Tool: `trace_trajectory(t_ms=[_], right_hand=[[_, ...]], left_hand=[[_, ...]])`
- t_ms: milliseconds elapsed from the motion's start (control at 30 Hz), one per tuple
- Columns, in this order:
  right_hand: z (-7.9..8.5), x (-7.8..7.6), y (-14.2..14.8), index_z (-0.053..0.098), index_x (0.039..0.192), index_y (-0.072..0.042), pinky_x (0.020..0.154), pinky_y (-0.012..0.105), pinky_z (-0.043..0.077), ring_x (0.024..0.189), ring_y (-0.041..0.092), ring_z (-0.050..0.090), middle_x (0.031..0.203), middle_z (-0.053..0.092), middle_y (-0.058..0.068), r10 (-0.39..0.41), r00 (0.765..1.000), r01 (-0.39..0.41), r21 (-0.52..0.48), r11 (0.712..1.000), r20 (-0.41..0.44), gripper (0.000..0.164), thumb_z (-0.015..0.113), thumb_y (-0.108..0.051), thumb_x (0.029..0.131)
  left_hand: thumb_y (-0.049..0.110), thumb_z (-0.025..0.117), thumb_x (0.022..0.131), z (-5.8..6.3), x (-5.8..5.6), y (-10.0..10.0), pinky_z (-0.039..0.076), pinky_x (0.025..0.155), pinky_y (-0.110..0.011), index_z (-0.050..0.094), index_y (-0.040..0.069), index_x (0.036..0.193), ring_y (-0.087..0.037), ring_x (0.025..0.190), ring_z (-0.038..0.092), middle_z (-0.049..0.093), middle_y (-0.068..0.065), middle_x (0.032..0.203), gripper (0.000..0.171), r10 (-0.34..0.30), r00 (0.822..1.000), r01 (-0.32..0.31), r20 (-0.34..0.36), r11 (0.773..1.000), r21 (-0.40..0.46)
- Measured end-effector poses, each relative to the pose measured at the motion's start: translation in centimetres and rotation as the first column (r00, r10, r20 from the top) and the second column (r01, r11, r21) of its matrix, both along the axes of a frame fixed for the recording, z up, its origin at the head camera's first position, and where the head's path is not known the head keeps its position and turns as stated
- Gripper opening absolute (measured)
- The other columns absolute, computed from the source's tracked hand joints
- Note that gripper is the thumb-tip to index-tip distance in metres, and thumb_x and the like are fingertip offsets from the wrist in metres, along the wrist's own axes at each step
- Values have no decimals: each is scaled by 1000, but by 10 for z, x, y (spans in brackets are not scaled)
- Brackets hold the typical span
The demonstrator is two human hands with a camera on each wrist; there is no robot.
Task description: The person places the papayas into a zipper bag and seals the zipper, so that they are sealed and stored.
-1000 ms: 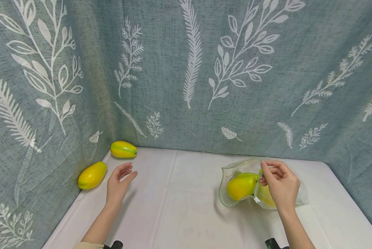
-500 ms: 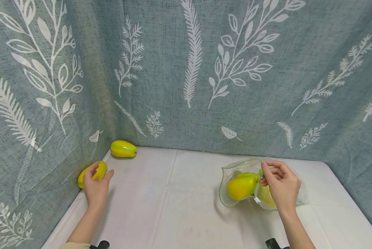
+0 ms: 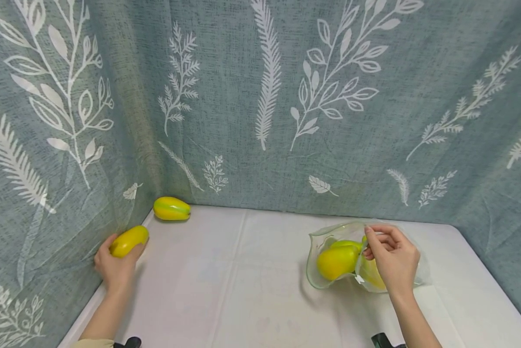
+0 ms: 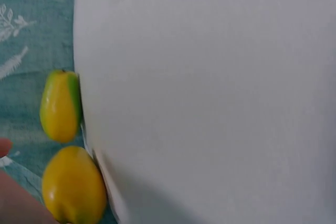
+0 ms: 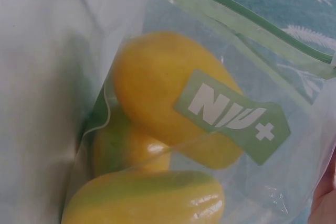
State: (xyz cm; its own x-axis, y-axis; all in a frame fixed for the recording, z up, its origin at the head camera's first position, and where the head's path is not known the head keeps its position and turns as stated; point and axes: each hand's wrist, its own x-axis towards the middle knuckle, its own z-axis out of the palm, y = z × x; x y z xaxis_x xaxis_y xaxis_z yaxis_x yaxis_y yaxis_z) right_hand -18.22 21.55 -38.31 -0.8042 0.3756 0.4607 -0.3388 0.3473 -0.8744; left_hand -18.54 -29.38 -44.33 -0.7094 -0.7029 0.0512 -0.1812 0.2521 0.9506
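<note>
Left hand [image 3: 115,268] has moved, gripping one fruit [image 3: 131,240] near another fruit [image 3: 171,209]; right hand [image 3: 394,253] pinches one bag [image 5: 233,117] holding three.

A pale cream sleeve [image 3: 92,343] ends on the left forearm [image 3: 105,311], beyond it a bare left hand [image 3: 116,266] with slender fingers. A black, round-ended wrist camera [image 3: 133,342] juts beside the cuff. The right forearm [image 3: 410,314] and right hand [image 3: 393,253] are bare, flanked by a second dark wrist camera [image 3: 380,340], its blunt end tinged green, partly cropped.
</note>
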Motion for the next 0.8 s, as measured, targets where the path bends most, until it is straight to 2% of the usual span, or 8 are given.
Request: trace_trajectory(t_ms=[167, 333, 667, 800], right_hand=[[9, 5, -5, 69, 93, 6, 45, 22, 52, 45, 10, 59, 62, 66, 2, 2, 1000, -2, 1, 1000, -7, 8, 70, 0, 88], [21, 13, -11, 68, 92, 8, 45, 21, 51, 44, 10, 59, 61, 66, 4, 14, 1000, -14, 4, 1000, -20, 8, 69, 1, 88], [28, 15, -13, 68, 92, 9, 45, 21, 51, 44, 9, 58, 61, 65, 4, 5, 1000, -4, 37, 999, -18, 8, 68, 2, 88], [29, 15, -13, 68, 92, 8, 45, 21, 51, 44, 9, 58, 61, 65, 5, 4, 1000, -4, 37, 999, -10, 8, 68, 1, 88]], left_hand=[[15, 64, 89, -3, -1, -7, 13, 114, -53, 27, 2, 151, -40, 138, 11, 15, -26, 152, 73, -15, 999, 13, 44, 999, 46], [16, 63, 90, -5, -4, -13, 13, 114, -54, 23, 4, 153, -41, 139, 9, 13, -25, 154, 76, -15, 996, 8, 93, 997, 70], [12, 65, 88, -12, -10, -25, 11, 112, -59, 19, 1, 154, -45, 139, 9, 14, -30, 153, 81, -61, 987, 58, 149, 998, 24], [10, 66, 87, -15, -13, -28, 11, 113, -59, 19, -1, 153, -48, 139, 12, 17, -31, 152, 82, -61, 985, 62, 164, 998, 2]])
